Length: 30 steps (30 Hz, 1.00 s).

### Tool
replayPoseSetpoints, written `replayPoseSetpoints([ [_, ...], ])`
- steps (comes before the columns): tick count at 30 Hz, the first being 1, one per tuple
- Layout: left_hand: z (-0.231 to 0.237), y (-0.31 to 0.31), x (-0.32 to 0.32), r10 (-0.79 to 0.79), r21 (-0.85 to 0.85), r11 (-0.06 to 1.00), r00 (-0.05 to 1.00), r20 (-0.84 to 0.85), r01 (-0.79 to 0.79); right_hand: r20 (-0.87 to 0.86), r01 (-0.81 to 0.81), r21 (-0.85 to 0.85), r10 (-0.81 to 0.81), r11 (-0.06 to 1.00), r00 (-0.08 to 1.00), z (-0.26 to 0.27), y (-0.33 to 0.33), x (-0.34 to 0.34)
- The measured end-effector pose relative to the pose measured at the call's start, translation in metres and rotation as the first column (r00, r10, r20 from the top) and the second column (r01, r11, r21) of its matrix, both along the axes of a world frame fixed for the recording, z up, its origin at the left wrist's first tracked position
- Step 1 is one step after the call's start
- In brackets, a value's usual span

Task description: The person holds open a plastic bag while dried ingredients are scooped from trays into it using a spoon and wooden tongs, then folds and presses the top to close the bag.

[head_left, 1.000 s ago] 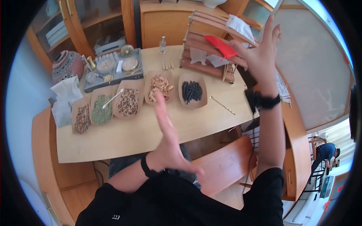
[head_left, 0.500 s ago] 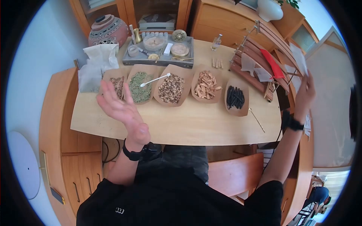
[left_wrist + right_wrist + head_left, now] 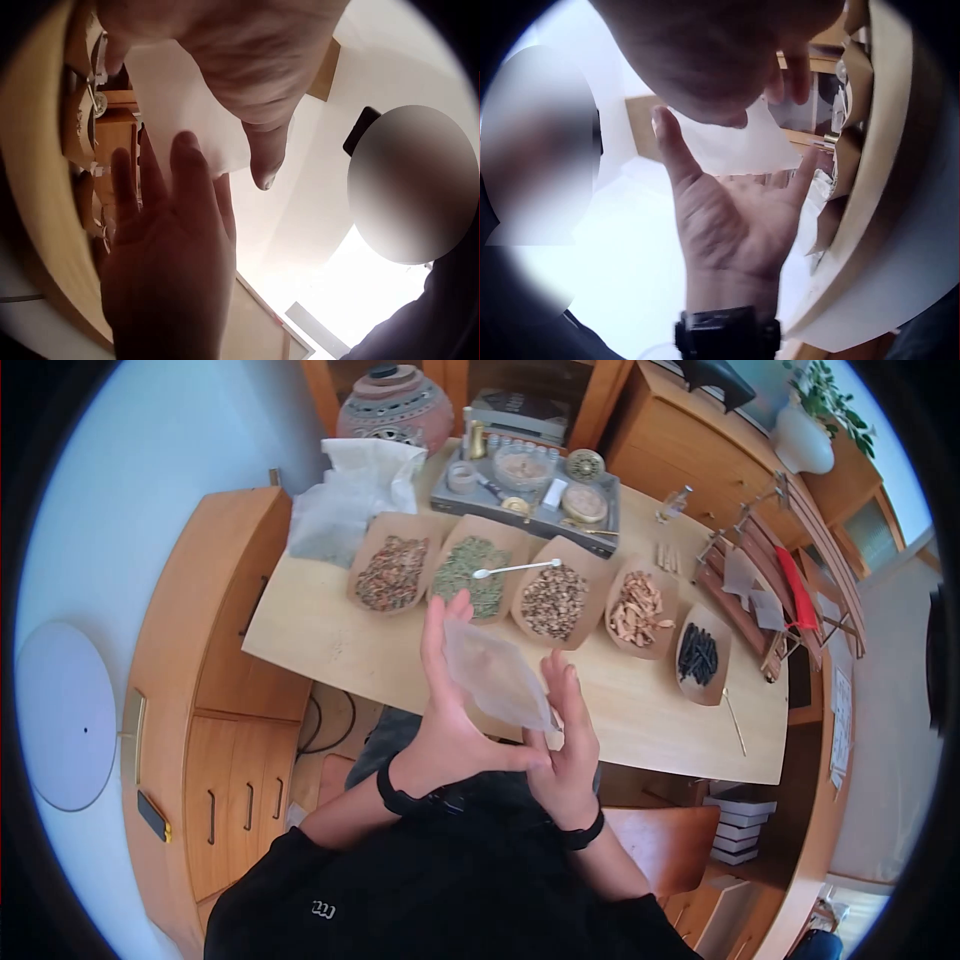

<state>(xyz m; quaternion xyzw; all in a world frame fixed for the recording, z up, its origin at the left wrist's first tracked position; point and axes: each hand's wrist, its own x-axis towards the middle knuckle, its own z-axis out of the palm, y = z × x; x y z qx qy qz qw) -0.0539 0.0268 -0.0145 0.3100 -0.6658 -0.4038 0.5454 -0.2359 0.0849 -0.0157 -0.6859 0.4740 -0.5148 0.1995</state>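
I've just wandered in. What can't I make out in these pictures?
Pale translucent piece: too hazy in the head view to tell sheet from pouch; the left hand covers part of it in both wrist views.
Green-filled tray: near edge partly hidden behind that hand, head view.
Papers at right: print too small, head view.
Dark blue shape: cut off by the bottom edge, head view.

The bag (image 3: 497, 672) is between the left hand (image 3: 458, 732) and right hand (image 3: 568, 760), trays (image 3: 585, 560) beyond them on the surface (image 3: 310, 620).
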Motion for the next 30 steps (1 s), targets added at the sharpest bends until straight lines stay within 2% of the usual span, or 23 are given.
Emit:
replayPoseSetpoints([
  [1, -0.002, 0.005, 0.004, 0.011, -0.051, 0.999, 1.0, 0.026, -0.01, -0.178, -0.05, -0.033, 0.043, 0.998, 0.983, 0.005, -0.006, 0.002],
  [2, -0.003, 0.008, 0.006, 0.022, -0.042, 0.999, 0.999, 0.024, -0.021, -0.179, -0.061, -0.023, 0.056, 0.998, 0.982, 0.002, -0.008, 0.008],
  [4, -0.004, 0.011, 0.007, 0.052, -0.109, 0.993, 0.999, -0.004, -0.052, -0.081, -0.229, 0.092, 0.237, 0.969, 0.968, -0.007, -0.012, 0.015],
  [7, -0.007, 0.002, 0.013, 0.119, -0.175, 0.978, 0.993, 0.01, -0.116, -0.096, -0.316, 0.178, 0.336, 0.932, 0.937, -0.005, -0.014, 0.019],
  [8, -0.011, -0.002, 0.015, 0.127, -0.175, 0.977, 0.992, 0.004, -0.124, -0.101, -0.322, 0.179, 0.343, 0.93, 0.934, 0.0, -0.02, 0.015],
  [10, -0.022, -0.004, 0.023, 0.131, -0.162, 0.977, 0.989, -0.064, -0.14, -0.207, -0.37, 0.061, 0.375, 0.927, 0.904, 0.021, -0.039, -0.005],
  [11, -0.024, -0.006, 0.027, 0.131, -0.154, 0.978, 0.989, -0.061, -0.139, -0.084, -0.337, 0.089, 0.344, 0.937, 0.935, 0.025, -0.048, -0.022],
  [12, -0.026, -0.01, 0.031, 0.165, -0.151, 0.974, 0.986, -0.031, -0.168, -0.08, -0.335, 0.095, 0.343, 0.937, 0.936, 0.032, -0.061, -0.04],
  [14, -0.031, -0.012, 0.033, 0.192, -0.138, 0.972, 0.981, 0.004, -0.19, -0.176, -0.363, 0.329, 0.434, 0.872, 0.884, 0.053, -0.081, -0.067],
  [15, -0.034, -0.013, 0.033, 0.225, -0.125, 0.966, 0.974, -0.013, -0.225, -0.057, -0.357, 0.352, 0.4, 0.865, 0.915, 0.064, -0.079, -0.058],
  [16, -0.036, -0.015, 0.033, 0.261, -0.113, 0.958, 0.965, -0.031, -0.263, -0.054, -0.358, 0.354, 0.401, 0.864, 0.915, 0.068, -0.078, -0.048],
  [17, -0.036, -0.016, 0.035, 0.263, -0.109, 0.958, 0.964, -0.029, -0.265, -0.158, -0.376, 0.254, 0.422, 0.891, 0.893, 0.071, -0.076, -0.036],
  [18, -0.035, -0.017, 0.039, 0.333, -0.215, 0.928, 0.936, 0.116, -0.303, -0.263, -0.403, 0.152, 0.429, 0.903, 0.864, 0.074, -0.072, -0.021],
  [19, -0.033, -0.019, 0.041, 0.407, -0.324, 0.89, 0.879, 0.248, -0.321, -0.278, -0.308, 0.098, 0.323, 0.946, 0.905, 0.079, -0.064, -0.001],
  [20, -0.031, -0.022, 0.04, 0.41, -0.321, 0.89, 0.878, 0.249, -0.325, -0.278, -0.312, 0.1, 0.328, 0.945, 0.903, 0.076, -0.061, 0.008],
  [22, -0.029, -0.027, 0.035, 0.566, -0.553, 0.733, 0.806, 0.172, -0.397, -0.525, -0.162, -0.094, 0.089, 0.982, 0.846, 0.069, -0.056, 0.021],
  [23, -0.029, -0.026, 0.034, 0.566, -0.552, 0.734, 0.806, 0.174, -0.396, -0.47, -0.12, -0.062, 0.078, 0.991, 0.879, 0.066, -0.053, 0.029],
  [25, -0.029, -0.026, 0.033, 0.626, -0.593, 0.7, 0.741, 0.241, -0.399, -0.41, -0.115, -0.033, 0.092, 0.993, 0.907, 0.062, -0.047, 0.032],
  [28, -0.029, -0.022, 0.028, 0.577, -0.54, 0.731, 0.8, 0.162, -0.417, -0.316, -0.135, 0.025, 0.137, 0.99, 0.939, 0.062, -0.037, 0.034],
  [30, -0.03, -0.019, 0.032, 0.568, -0.532, 0.745, 0.801, 0.188, -0.403, -0.28, -0.161, 0.057, 0.171, 0.985, 0.945, 0.064, -0.035, 0.031],
])
